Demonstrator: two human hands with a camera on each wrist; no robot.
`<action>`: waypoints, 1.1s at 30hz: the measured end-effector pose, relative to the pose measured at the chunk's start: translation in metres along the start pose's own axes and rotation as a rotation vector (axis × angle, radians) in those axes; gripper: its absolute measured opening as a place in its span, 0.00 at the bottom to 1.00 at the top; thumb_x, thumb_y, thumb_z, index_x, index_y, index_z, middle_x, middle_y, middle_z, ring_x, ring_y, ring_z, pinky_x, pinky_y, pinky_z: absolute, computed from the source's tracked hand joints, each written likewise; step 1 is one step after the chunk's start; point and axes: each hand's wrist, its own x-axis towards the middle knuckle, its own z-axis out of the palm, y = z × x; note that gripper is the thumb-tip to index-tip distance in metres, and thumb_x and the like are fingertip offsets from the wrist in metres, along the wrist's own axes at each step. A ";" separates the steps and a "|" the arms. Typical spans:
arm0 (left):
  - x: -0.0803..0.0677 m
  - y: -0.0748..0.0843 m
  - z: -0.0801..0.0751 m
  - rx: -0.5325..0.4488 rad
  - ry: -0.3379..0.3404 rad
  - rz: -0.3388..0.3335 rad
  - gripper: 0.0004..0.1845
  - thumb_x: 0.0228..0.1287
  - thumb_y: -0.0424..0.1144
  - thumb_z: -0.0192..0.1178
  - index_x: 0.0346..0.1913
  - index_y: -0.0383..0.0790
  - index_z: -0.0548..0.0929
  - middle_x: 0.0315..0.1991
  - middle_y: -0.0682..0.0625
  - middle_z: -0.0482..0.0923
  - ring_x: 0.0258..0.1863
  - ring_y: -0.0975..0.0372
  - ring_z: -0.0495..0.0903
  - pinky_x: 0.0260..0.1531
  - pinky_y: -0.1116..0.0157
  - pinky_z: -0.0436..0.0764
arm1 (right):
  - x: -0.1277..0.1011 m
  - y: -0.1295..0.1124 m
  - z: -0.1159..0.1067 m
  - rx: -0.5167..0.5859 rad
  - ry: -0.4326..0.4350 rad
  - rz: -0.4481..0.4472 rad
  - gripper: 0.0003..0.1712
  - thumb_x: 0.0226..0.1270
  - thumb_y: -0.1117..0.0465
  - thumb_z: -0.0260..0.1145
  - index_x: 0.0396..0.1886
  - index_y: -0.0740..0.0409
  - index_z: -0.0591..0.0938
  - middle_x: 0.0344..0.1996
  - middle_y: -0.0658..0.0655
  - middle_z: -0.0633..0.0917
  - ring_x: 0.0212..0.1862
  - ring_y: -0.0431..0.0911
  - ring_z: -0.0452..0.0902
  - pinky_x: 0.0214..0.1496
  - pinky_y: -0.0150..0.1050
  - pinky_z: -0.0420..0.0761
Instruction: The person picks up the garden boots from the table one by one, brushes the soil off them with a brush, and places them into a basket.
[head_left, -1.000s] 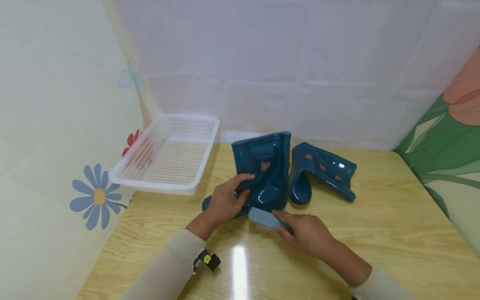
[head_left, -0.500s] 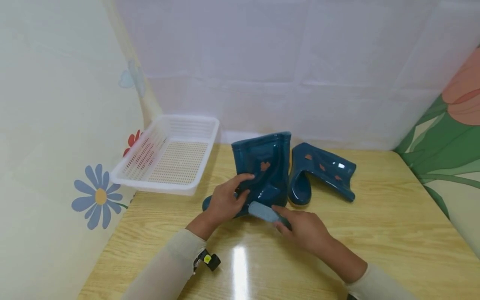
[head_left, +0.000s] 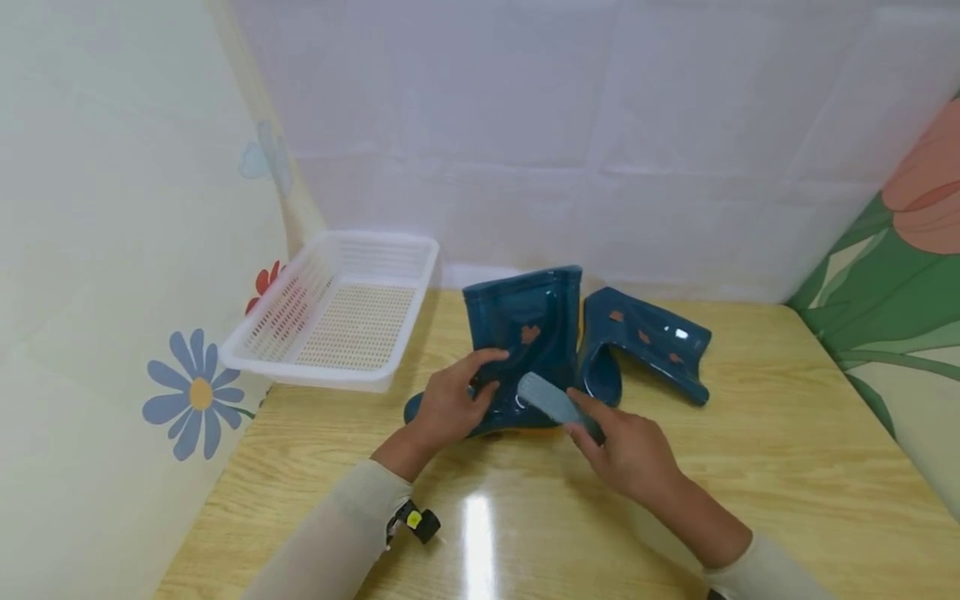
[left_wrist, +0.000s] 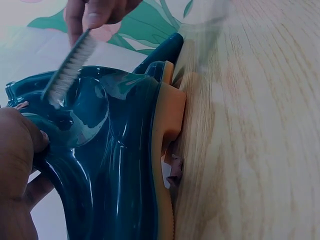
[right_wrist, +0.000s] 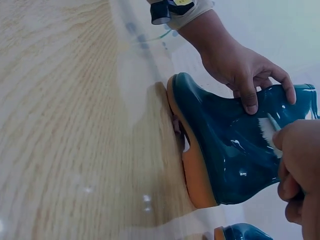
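A dark teal rubber boot [head_left: 491, 312] with an orange sole stands on the table, toe to the left. A small brown leaf-shaped patch [head_left: 530, 334] shows on its shaft. My left hand [head_left: 453, 400] grips the front of its ankle, thumb on the near side. In my right hand [head_left: 633, 450] is a brush [head_left: 551, 398], held by its handle. Its white bristles [left_wrist: 72, 70] face the boot's side, right at the glossy surface around the ankle. Beside it a second teal boot [head_left: 648, 333] has its shaft flopped over to the right, with several brown patches.
A white plastic basket [head_left: 408, 346] with a perforated bottom stands at the back left of the wood-grain table [head_left: 787, 433]. Under the sole's arch lies a small brownish scrap [left_wrist: 175, 169]. A white sheet [head_left: 525, 125] covers the back, with floral cloths at both sides.
My right hand has lifted the brush from low by the heel up to the boot's ankle, slightly rightward. The left hand and both boots keep their places.
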 end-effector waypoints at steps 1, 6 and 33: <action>0.000 0.000 0.000 0.000 0.000 0.000 0.28 0.64 0.27 0.70 0.64 0.48 0.76 0.55 0.46 0.85 0.33 0.61 0.85 0.31 0.64 0.84 | 0.001 0.000 -0.001 -0.001 0.025 0.010 0.29 0.72 0.50 0.69 0.70 0.49 0.78 0.14 0.43 0.70 0.15 0.34 0.60 0.17 0.33 0.62; 0.000 -0.001 0.000 -0.003 0.009 0.007 0.29 0.63 0.27 0.70 0.64 0.48 0.76 0.54 0.46 0.85 0.32 0.62 0.85 0.31 0.64 0.84 | 0.010 -0.002 -0.006 0.002 0.170 0.016 0.30 0.71 0.53 0.71 0.70 0.53 0.78 0.17 0.48 0.76 0.15 0.36 0.61 0.17 0.34 0.62; 0.000 -0.003 0.001 0.018 0.009 0.034 0.29 0.62 0.27 0.70 0.64 0.48 0.76 0.53 0.45 0.85 0.33 0.61 0.86 0.32 0.63 0.84 | 0.029 -0.010 -0.016 -0.012 0.227 0.053 0.31 0.72 0.51 0.70 0.71 0.54 0.77 0.20 0.52 0.79 0.16 0.40 0.63 0.17 0.36 0.63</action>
